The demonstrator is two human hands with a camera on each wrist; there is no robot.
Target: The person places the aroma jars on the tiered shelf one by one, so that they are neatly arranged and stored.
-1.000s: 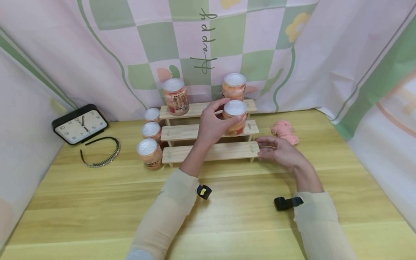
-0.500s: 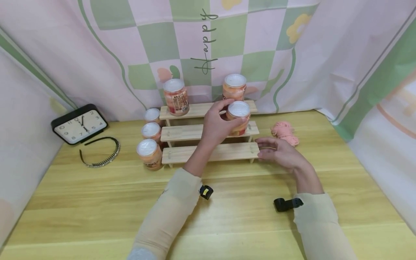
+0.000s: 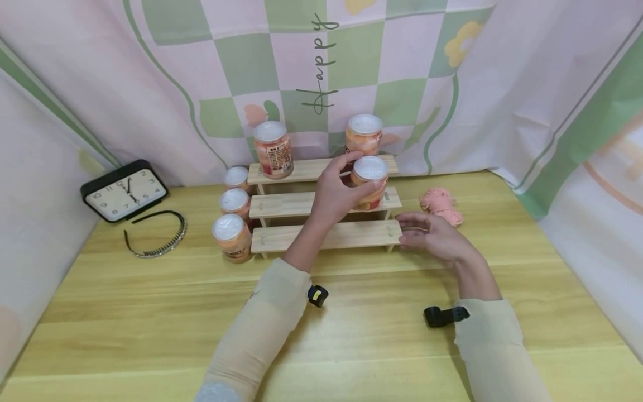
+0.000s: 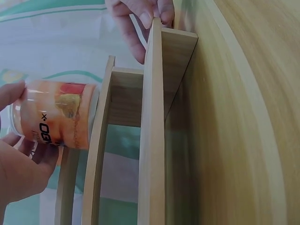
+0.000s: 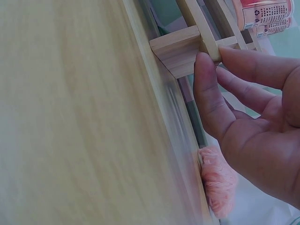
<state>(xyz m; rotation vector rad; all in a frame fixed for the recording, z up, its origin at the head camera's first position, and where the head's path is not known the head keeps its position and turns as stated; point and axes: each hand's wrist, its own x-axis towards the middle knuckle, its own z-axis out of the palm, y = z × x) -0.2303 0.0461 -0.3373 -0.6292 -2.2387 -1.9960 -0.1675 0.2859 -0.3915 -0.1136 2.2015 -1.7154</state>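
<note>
My left hand (image 3: 332,195) grips an orange-labelled can (image 3: 370,178) with a white lid, upright at the right end of the middle tier. In the left wrist view the base of this can (image 4: 56,112) sits right at the tier's edge. Thumb and fingers of my right hand (image 3: 436,237) pinch the right end of the lowest tier of a three-step wooden display rack (image 3: 281,237). The right wrist view shows that pinch at the board's corner (image 5: 208,44). Two similar cans stand on the top tier, one at the left (image 3: 273,151) and one at the right (image 3: 364,134).
Three more cans (image 3: 232,237) stand in a row on the table (image 3: 351,340) beside the rack's left end. Farther left are a black-framed clock (image 3: 125,192) and a dark headband (image 3: 171,243). Pink yarn (image 3: 440,205) lies behind my right hand. A patterned curtain (image 3: 301,61) hangs at the back.
My left hand has shifted the can slightly to the right along the middle tier, then stayed nearly still. The right hand keeps its place at the rack's end.
</note>
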